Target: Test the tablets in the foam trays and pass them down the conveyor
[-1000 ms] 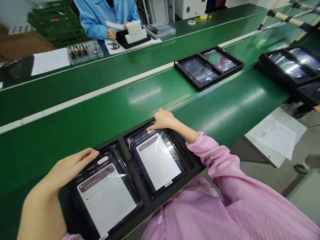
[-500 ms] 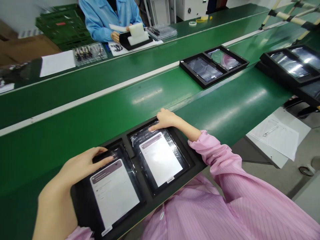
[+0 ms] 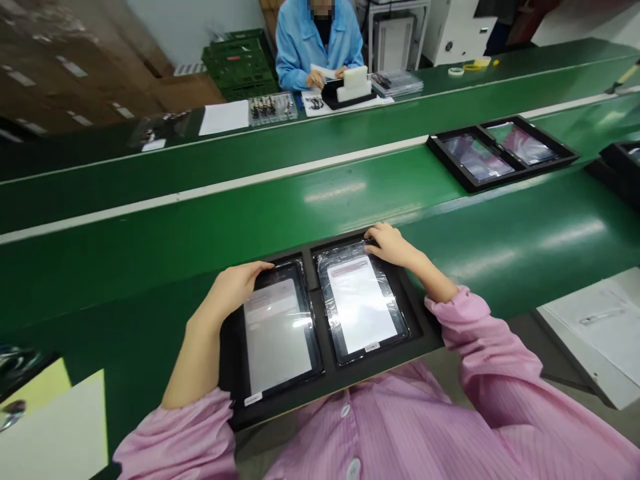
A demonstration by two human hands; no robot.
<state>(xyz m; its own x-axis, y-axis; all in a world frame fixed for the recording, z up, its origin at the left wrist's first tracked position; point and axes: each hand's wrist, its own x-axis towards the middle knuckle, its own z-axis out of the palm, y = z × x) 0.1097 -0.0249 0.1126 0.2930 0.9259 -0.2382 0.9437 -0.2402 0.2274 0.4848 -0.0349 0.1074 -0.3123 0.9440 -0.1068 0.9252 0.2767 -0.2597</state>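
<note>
A black two-slot tray (image 3: 327, 383) lies on the near edge of the green belt (image 3: 150, 267). Each slot holds a lit tablet wrapped in clear film: the left tablet (image 3: 277, 333) and the right tablet (image 3: 361, 303). My left hand (image 3: 233, 287) rests on the top left corner of the left tablet, fingers curled over its upper edge. My right hand (image 3: 393, 243) lies at the top right corner of the right tablet, with fingertips on the screen's upper edge. Both of my arms wear pink striped sleeves.
A second black tray (image 3: 503, 157) with two dark tablets sits farther right on the belt; another tray (image 3: 623, 163) shows at the right edge. Across the line a person in a blue coat (image 3: 320, 43) handles parts. Papers (image 3: 600, 327) lie at right, a sheet (image 3: 55, 433) at lower left.
The view has swung left and up, so the tray now sits centred. My left hand slid onto the left tablet's top corner. My right hand moved to the right tablet's top right corner.
</note>
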